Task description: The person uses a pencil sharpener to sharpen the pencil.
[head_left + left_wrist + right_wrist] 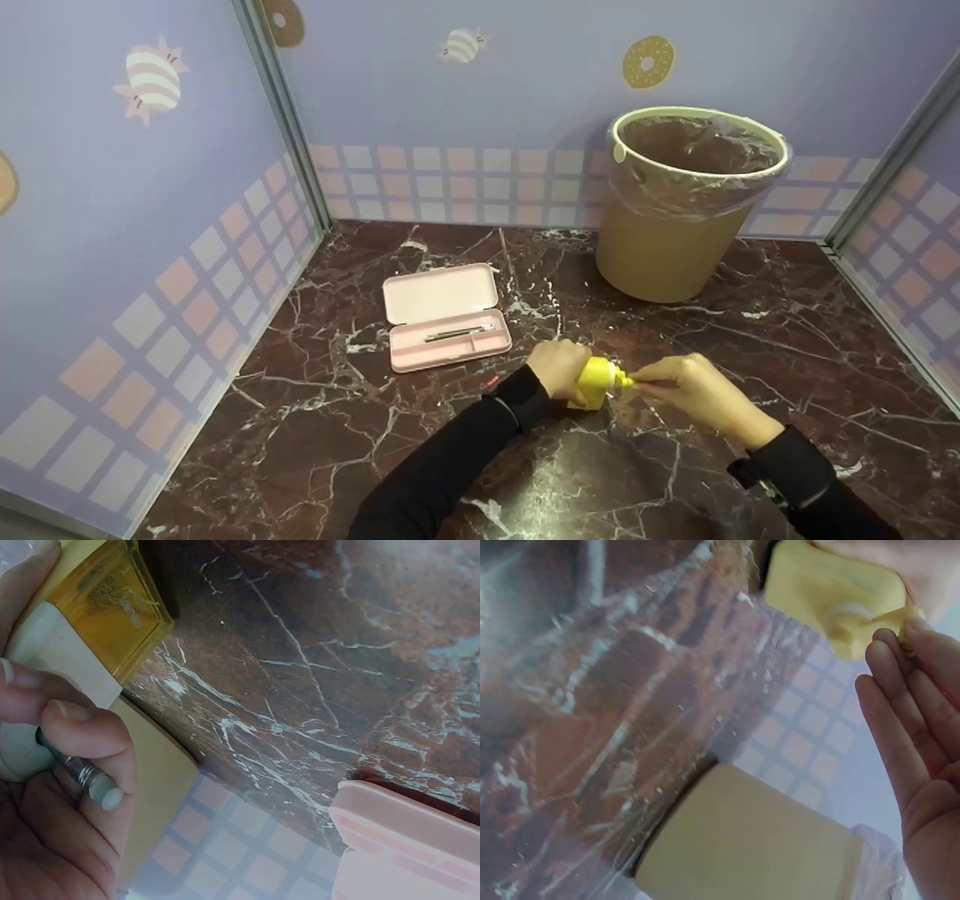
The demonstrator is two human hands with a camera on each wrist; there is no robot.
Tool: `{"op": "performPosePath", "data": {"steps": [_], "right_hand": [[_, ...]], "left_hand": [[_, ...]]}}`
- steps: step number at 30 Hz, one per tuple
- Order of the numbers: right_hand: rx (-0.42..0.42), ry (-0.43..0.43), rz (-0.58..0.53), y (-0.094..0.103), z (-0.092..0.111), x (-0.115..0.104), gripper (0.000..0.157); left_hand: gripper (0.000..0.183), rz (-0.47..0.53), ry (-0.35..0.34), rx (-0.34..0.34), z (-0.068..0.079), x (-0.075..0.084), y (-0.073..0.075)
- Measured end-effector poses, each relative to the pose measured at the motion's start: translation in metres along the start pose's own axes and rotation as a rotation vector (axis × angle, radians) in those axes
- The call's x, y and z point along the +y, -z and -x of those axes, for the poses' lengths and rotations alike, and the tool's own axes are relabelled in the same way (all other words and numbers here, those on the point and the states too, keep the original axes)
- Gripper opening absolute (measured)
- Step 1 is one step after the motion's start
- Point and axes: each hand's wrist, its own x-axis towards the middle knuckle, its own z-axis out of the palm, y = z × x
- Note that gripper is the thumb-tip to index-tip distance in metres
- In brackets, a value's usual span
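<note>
My left hand [556, 367] grips a yellow crank pencil sharpener [595, 384] low over the marble tabletop. In the left wrist view, a pencil [84, 775] points out from the sharpener's white face between the curled fingers, its eraser end toward the palm. The sharpener's see-through drawer [124, 619] has dark shavings inside. My right hand [697, 390] pinches the small yellow crank handle [907, 630] between thumb and index finger, the other fingers extended. Left of the hands lies an open pink pencil case [409, 358] with several pencils [457, 332] in its tray.
A tan bin [656, 247] lined with a clear plastic bag [694, 195] stands behind the right hand. A small red piece [491, 381] lies near the left cuff. Patterned wall panels [480, 97] close off the back and sides of the marble surface [322, 442].
</note>
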Motion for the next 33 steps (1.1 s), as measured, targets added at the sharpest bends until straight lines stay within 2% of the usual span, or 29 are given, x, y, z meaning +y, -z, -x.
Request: {"op": "performPosePath", "data": {"steps": [11,21,29,33], "right_hand": [[0.05,0.004,0.09,0.005,-0.016,0.013,0.019],[0.031,-0.06,0.195,0.0,-0.026,0.024,0.014],[0.058,-0.054,0.221,-0.006,-0.031,0.031,0.012],[0.038,-0.071,0.238,-0.01,-0.033,0.033,0.013]], "left_hand": [[0.051,0.012,-0.015,0.001,0.001,-0.002,-0.006],[0.05,-0.009,-0.037,0.013,0.001,-0.001,-0.005],[0.05,0.004,-0.036,0.013,0.001,-0.001,-0.005],[0.049,0.011,-0.038,0.016,0.003,0.0,-0.005]]}}
